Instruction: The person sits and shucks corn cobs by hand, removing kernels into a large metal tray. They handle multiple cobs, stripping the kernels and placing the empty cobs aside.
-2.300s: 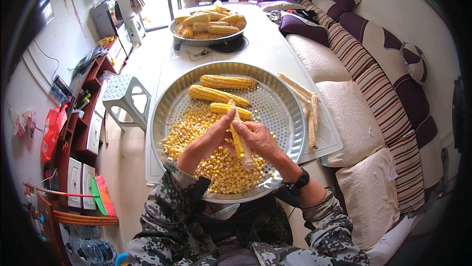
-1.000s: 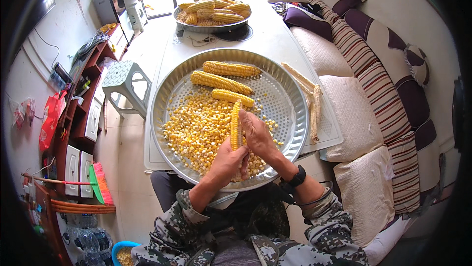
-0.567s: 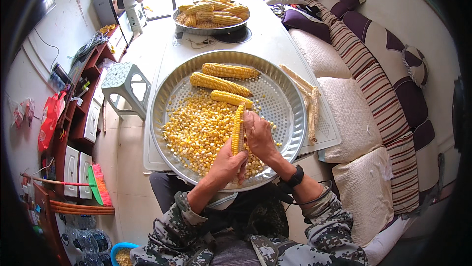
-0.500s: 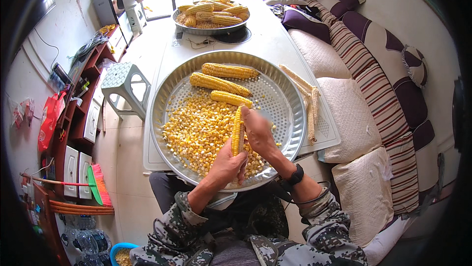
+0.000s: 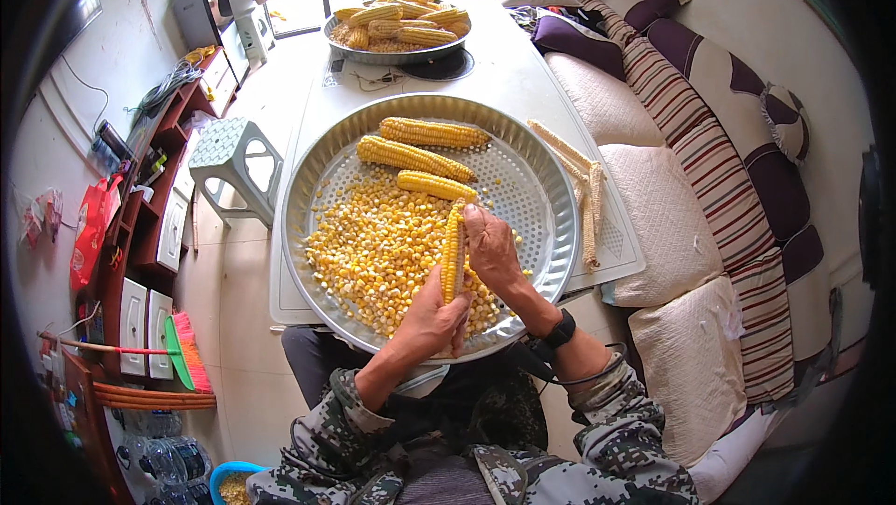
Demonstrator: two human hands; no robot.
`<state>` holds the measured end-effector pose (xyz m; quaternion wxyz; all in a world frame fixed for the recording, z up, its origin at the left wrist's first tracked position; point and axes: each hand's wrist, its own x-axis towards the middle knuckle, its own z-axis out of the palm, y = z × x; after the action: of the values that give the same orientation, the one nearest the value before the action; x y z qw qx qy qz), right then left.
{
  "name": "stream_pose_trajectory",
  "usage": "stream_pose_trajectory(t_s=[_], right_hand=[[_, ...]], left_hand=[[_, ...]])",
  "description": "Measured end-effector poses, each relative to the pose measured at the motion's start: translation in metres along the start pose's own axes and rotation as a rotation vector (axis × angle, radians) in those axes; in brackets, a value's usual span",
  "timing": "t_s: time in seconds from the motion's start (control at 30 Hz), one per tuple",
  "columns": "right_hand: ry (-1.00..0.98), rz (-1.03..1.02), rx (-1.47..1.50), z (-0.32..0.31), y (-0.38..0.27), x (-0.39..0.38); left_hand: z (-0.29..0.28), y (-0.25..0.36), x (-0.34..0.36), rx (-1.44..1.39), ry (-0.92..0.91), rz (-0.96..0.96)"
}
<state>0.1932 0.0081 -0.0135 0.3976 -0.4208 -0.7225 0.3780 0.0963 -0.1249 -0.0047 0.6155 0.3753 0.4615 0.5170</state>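
Upright over a large round metal tray [image 5: 537,183] is a yellow corn cob [image 5: 452,248]. My left hand [image 5: 431,318] wraps round its lower end. Against the cob's upper right side, my right hand [image 5: 495,251] presses with curled fingers and thumb, covering part of the kernels there. Loose yellow and whitish kernels [image 5: 369,258] heap across the tray's left and middle. Beyond the hands, three more corn cobs [image 5: 415,159] lie in the tray, still covered with kernels. Holes dot the tray's bottom, which shows bare on the right.
Stripped cobs [image 5: 592,216] lie on the white table [image 5: 611,267], right of the tray. Farther back stands a second metal tray [image 5: 401,58] piled with corn cobs [image 5: 397,24]. A plastic stool [image 5: 224,155] is at the left, a cushioned sofa [image 5: 667,216] at the right, a blue basin [image 5: 224,470] lower left.
My right hand, blurred before, now shows sharply and sits slightly lower against the cob. The left hand keeps its hold. The whole view has shifted very slightly.
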Motion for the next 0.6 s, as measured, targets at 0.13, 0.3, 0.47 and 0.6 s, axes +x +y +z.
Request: stream_pose_trajectory(t_s=[0.13,0.3,0.47,0.6], right_hand=[[0.01,0.079,0.158,0.0,0.0,0.0],[-0.106,0.09,0.034,-0.001,-0.01,0.004],[-0.043,-0.046,-0.021,-0.005,-0.006,0.0],[0.002,-0.076,-0.118,-0.001,-0.009,-0.003]], left_hand=[[0.0,-0.004,0.004,0.21,0.105,0.058],[0.004,-0.015,0.005,0.775,0.375,0.234],[0.006,-0.013,0.005,0.726,0.327,0.19],[-0.003,-0.02,0.008,0.546,0.243,0.161]])
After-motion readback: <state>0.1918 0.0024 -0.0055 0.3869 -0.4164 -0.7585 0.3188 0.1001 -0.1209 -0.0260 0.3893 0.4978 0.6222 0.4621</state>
